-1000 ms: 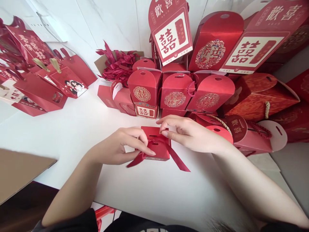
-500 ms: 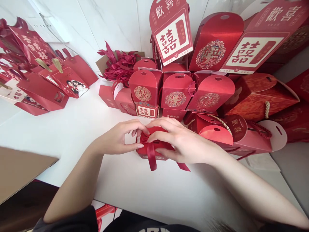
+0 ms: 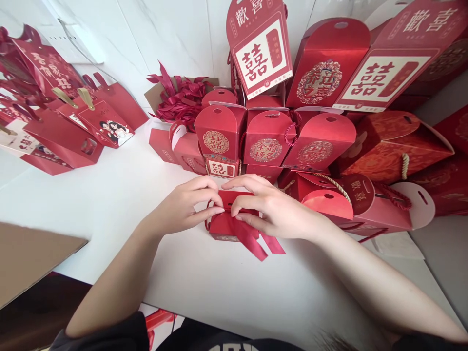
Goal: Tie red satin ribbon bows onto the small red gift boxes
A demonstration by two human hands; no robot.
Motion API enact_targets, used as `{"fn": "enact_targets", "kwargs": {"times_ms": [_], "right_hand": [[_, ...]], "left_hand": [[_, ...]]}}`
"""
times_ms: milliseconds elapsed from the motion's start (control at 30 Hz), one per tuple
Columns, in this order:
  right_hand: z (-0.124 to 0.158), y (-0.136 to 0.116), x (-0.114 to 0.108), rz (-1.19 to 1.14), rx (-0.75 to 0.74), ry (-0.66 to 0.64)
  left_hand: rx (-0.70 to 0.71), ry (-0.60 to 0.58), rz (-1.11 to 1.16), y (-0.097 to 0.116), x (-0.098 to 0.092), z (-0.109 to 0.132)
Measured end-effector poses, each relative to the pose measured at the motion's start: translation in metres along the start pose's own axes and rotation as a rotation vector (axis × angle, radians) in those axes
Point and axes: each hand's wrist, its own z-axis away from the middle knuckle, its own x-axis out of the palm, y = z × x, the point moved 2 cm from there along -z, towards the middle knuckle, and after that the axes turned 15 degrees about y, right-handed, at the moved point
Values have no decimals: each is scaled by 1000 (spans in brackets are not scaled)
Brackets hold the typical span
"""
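Note:
A small red gift box point(image 3: 223, 227) stands on the white table between my hands. A dark red satin ribbon point(image 3: 252, 242) lies over its top, with two tails hanging over the front right side. My left hand point(image 3: 190, 204) comes from the left, thumb and fingers pinched on the ribbon at the top of the box. From the right, my right hand point(image 3: 268, 204) pinches the ribbon close beside it with thumb and index finger. The fingers hide the exact shape of the ribbon where they meet.
Behind the box stand rows of red gift boxes point(image 3: 265, 139). A cardboard box of loose ribbons point(image 3: 183, 100) sits at the back. Red paper bags point(image 3: 66, 136) stand on the left. A cardboard piece point(image 3: 36, 258) lies at the left front edge of the table point(image 3: 190, 278).
My hands have drawn closer together over the box's top. The ribbon tail that hung straight down in front now slants right, and the right fingers pinch the ribbon.

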Motion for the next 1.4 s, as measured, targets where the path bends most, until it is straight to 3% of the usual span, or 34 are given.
{"fn": "enact_targets", "kwargs": {"times_ms": [167,367,467,600,733,1000,1133,1400], "right_hand": [[-1,4,-6,-79,19,-56],[-2,4,-15,-212,68,-132],[-3,5,-20,-306,199,-76],[-2,14,-14,-291,387,55],[1,23,-1,-273,497,9],[3,23,0,-319,478,-84],[2,24,2,-374,495,-69],[2,28,6,-424,539,-78]], "left_hand": [[-235,-81,97,-3,7,-4],[-357,-63,120,-5,5,-4],[-332,-51,199,-6,0,-3],[-184,-31,171,-7,-2,-4],[-157,-33,129,-8,0,-4],[-239,-103,115,-11,3,-3],[-272,-127,123,-11,4,-4],[-216,-121,215,-12,9,-5]]}}
